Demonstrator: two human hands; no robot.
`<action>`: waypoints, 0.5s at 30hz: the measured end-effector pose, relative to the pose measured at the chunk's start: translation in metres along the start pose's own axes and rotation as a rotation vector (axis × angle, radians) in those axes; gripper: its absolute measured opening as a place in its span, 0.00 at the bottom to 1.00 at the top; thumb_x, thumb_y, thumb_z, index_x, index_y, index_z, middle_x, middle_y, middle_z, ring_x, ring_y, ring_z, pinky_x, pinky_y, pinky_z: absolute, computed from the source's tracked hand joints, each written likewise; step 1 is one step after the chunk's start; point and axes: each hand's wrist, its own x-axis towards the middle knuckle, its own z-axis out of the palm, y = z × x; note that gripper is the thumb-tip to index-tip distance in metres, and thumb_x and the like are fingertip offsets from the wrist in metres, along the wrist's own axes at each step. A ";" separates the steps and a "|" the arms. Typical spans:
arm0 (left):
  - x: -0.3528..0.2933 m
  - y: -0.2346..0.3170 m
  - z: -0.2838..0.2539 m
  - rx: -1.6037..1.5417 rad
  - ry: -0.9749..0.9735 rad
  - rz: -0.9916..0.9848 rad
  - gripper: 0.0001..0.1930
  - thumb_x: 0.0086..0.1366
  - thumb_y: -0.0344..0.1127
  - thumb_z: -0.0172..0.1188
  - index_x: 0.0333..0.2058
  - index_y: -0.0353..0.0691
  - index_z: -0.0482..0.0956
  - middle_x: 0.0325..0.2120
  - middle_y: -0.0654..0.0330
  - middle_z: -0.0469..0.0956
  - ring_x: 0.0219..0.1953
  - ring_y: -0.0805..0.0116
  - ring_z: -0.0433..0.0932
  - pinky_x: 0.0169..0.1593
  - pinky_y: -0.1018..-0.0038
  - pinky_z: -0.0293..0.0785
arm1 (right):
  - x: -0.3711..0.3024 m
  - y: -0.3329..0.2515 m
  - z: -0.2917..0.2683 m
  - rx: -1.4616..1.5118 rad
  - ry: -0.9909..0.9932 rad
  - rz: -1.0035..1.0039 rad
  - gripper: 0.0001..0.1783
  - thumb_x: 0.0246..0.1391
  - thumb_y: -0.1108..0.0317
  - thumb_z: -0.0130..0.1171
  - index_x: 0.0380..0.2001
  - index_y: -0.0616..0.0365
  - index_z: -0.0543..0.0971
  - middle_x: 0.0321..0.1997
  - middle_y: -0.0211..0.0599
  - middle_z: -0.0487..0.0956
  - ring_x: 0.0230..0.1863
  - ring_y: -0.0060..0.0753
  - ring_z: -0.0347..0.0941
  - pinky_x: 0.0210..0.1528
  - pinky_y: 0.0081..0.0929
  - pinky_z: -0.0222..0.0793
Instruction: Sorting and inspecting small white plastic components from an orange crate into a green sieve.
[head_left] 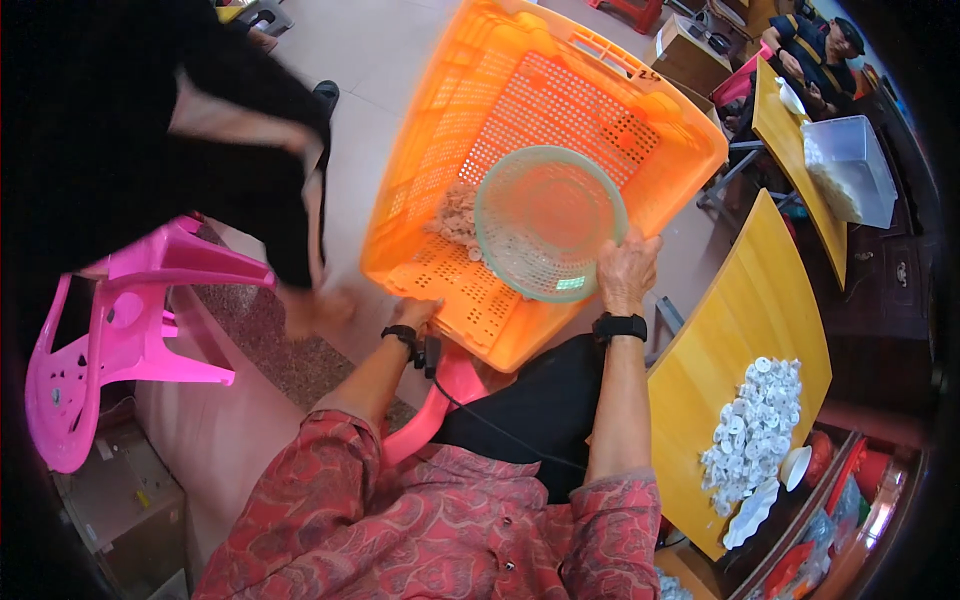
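A large orange plastic crate [545, 85] with perforated walls is tilted in front of me. My left hand [415, 314] is closed on its near left edge. My right hand [628, 272] grips the rim of a round pale green mesh basket [548, 222] held inside the crate. The basket is tipped, and I see no pieces in it. A small heap of pale brownish pieces [457, 215] lies in the crate, left of the basket. They are too small to name.
On my right a yellow table [755, 290] bears a pile of small white round pieces [755, 420] and a white dish [795, 467]. Farther off stand a clear bin [865, 170] and a seated person [815, 55]. A person in black [240, 130] and a pink chair [140, 310] are close on the left.
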 end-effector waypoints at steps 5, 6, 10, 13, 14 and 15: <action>-0.027 0.057 -0.006 -0.462 0.050 0.082 0.39 0.57 0.40 0.65 0.60 0.30 0.54 0.49 0.44 0.69 0.47 0.53 0.75 0.46 0.58 0.77 | 0.001 0.008 -0.002 0.035 -0.009 0.026 0.11 0.46 0.69 0.53 0.32 0.66 0.75 0.40 0.61 0.69 0.41 0.64 0.72 0.44 0.53 0.70; -0.026 0.069 -0.007 -0.226 0.285 0.057 0.44 0.55 0.45 0.67 0.61 0.30 0.52 0.53 0.43 0.65 0.54 0.52 0.67 0.54 0.57 0.70 | 0.000 0.009 -0.001 0.062 -0.004 0.019 0.11 0.46 0.69 0.53 0.32 0.66 0.75 0.40 0.62 0.69 0.40 0.65 0.73 0.44 0.53 0.70; -0.009 0.088 -0.013 0.062 0.511 0.177 0.55 0.48 0.59 0.67 0.64 0.30 0.50 0.64 0.39 0.50 0.68 0.44 0.46 0.68 0.56 0.48 | -0.001 0.011 -0.002 0.067 -0.013 0.003 0.11 0.46 0.70 0.53 0.32 0.66 0.75 0.39 0.65 0.69 0.38 0.68 0.73 0.42 0.55 0.71; 0.013 0.093 -0.007 0.141 0.617 0.391 0.51 0.50 0.55 0.67 0.64 0.33 0.52 0.66 0.38 0.46 0.70 0.41 0.43 0.68 0.55 0.47 | 0.000 0.020 -0.002 0.054 -0.010 -0.013 0.11 0.47 0.70 0.53 0.33 0.66 0.75 0.38 0.66 0.68 0.37 0.69 0.73 0.40 0.56 0.71; 0.017 0.094 -0.003 0.164 0.633 0.487 0.48 0.50 0.52 0.67 0.64 0.34 0.53 0.68 0.39 0.44 0.70 0.40 0.40 0.69 0.52 0.46 | 0.001 0.025 -0.002 0.050 -0.006 -0.007 0.11 0.47 0.70 0.53 0.33 0.66 0.75 0.38 0.66 0.68 0.37 0.69 0.73 0.40 0.56 0.71; 0.031 0.081 -0.016 0.165 0.646 0.484 0.48 0.50 0.52 0.67 0.64 0.34 0.53 0.68 0.39 0.44 0.70 0.40 0.40 0.69 0.52 0.46 | 0.000 0.024 0.001 0.071 -0.023 -0.033 0.11 0.47 0.70 0.53 0.33 0.65 0.75 0.38 0.67 0.69 0.37 0.70 0.73 0.41 0.56 0.71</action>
